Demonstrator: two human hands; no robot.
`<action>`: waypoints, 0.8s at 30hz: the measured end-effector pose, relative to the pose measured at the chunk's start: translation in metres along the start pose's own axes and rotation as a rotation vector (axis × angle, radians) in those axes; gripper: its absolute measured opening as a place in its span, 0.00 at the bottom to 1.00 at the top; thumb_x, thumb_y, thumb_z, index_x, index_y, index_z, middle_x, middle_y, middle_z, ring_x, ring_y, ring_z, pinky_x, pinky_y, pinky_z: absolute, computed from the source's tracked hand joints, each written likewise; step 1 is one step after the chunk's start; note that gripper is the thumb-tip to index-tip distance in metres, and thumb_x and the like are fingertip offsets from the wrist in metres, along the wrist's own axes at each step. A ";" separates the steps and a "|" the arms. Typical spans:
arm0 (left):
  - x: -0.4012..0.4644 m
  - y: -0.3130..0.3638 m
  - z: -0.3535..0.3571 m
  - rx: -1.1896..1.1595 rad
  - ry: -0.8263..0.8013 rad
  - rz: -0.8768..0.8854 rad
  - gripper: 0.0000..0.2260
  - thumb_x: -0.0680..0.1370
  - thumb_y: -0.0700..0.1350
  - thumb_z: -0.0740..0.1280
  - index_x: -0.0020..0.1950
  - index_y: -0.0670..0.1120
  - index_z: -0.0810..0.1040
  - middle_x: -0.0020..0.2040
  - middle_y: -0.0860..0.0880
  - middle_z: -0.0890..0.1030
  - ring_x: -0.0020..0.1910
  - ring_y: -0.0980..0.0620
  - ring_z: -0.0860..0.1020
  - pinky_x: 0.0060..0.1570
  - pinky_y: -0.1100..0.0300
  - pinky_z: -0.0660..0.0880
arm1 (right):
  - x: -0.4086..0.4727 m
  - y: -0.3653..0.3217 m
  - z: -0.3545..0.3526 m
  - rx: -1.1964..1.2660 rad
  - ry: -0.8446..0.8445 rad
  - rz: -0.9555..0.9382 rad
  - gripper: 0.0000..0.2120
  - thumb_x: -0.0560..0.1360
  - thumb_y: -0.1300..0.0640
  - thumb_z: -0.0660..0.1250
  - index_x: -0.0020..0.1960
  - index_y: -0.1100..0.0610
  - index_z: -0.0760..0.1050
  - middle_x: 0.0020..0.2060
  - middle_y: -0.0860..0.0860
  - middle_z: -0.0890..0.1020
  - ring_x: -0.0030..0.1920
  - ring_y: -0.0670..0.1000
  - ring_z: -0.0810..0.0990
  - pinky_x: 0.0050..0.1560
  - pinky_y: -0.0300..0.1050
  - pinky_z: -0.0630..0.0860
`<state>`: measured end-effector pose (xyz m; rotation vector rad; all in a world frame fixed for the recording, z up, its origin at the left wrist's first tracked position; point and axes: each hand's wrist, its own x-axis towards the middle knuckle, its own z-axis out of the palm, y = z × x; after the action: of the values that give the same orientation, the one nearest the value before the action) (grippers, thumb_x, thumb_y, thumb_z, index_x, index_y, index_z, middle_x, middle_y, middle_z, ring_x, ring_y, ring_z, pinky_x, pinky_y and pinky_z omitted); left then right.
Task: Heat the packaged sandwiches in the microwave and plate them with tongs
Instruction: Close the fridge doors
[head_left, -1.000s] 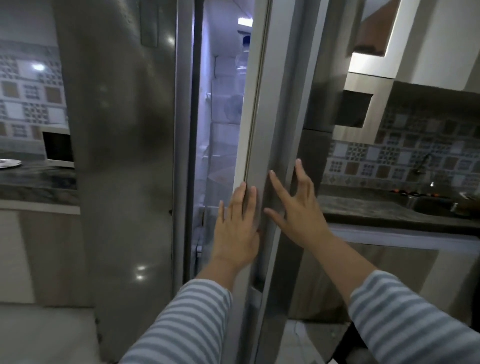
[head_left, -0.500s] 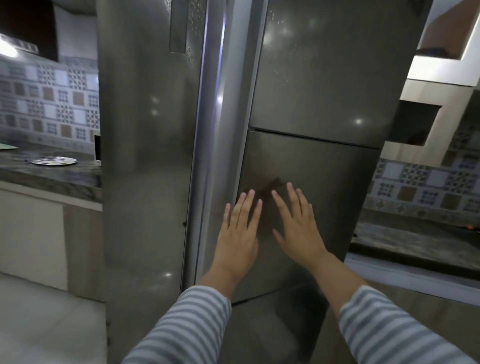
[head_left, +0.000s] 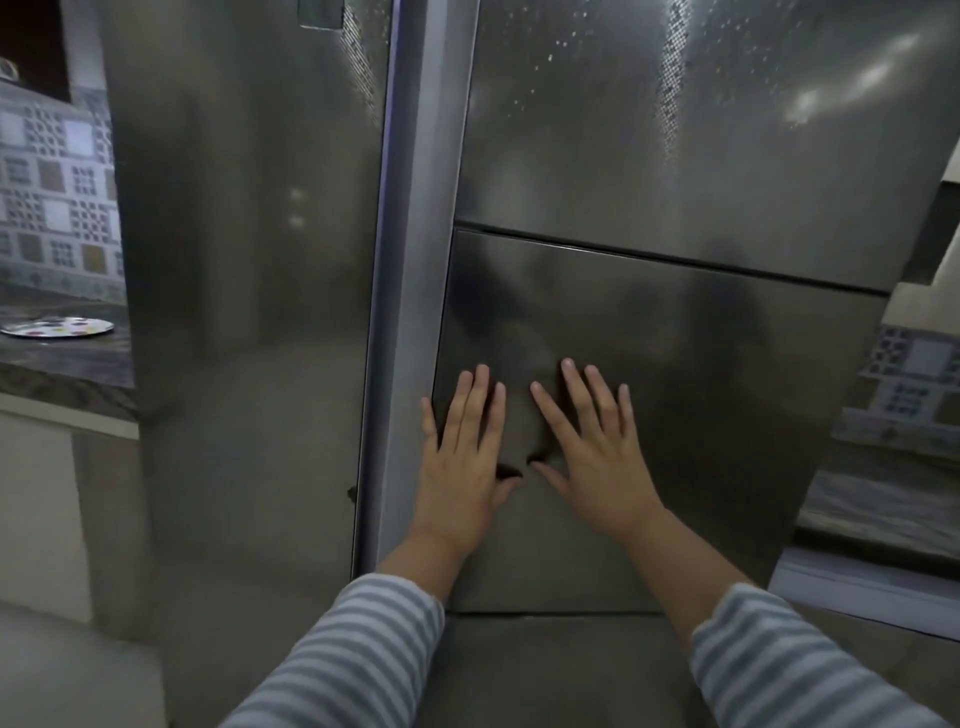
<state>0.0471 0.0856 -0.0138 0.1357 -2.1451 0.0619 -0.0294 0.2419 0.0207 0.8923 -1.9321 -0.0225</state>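
Note:
A tall dark steel fridge fills the head view. Its right door (head_left: 675, 364) is almost against the cabinet, with only a thin lit strip (head_left: 390, 208) showing along its left edge. My left hand (head_left: 462, 457) and my right hand (head_left: 597, 457) lie flat on the lower panel of that door, side by side, fingers spread, holding nothing. No sandwiches, microwave or tongs are in sight.
The fridge's left door (head_left: 249, 312) is shut. A stone counter (head_left: 62, 369) at the left carries a spotted plate (head_left: 57, 327) before a patterned tile wall. Another counter (head_left: 883, 499) shows at the right behind the door.
The fridge door has swung from open, with the lit shelves showing, to nearly closed. Both hands went from its edge to flat on its front panel.

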 end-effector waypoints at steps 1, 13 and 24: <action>0.005 -0.005 0.008 -0.023 0.002 0.002 0.52 0.63 0.58 0.77 0.77 0.42 0.52 0.78 0.41 0.50 0.77 0.43 0.48 0.72 0.36 0.49 | 0.005 -0.001 0.008 -0.014 0.007 0.005 0.46 0.64 0.41 0.75 0.76 0.51 0.58 0.76 0.58 0.54 0.76 0.60 0.53 0.70 0.68 0.58; 0.037 -0.031 0.085 -0.105 -0.182 0.006 0.53 0.66 0.55 0.77 0.77 0.45 0.44 0.78 0.42 0.44 0.77 0.45 0.42 0.73 0.42 0.50 | 0.036 0.010 0.075 -0.098 -0.034 -0.024 0.44 0.66 0.44 0.74 0.77 0.52 0.59 0.77 0.57 0.52 0.76 0.61 0.50 0.72 0.69 0.52; -0.008 -0.017 0.069 -0.063 -0.479 -0.127 0.39 0.77 0.44 0.64 0.78 0.47 0.39 0.77 0.48 0.34 0.76 0.50 0.36 0.75 0.47 0.44 | -0.013 -0.022 0.078 0.071 -0.203 0.058 0.36 0.67 0.53 0.73 0.73 0.53 0.65 0.77 0.58 0.57 0.76 0.61 0.52 0.71 0.68 0.53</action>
<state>-0.0039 0.0628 -0.0580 0.2711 -2.6062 -0.1243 -0.0737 0.2066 -0.0389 0.9095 -2.1591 -0.0103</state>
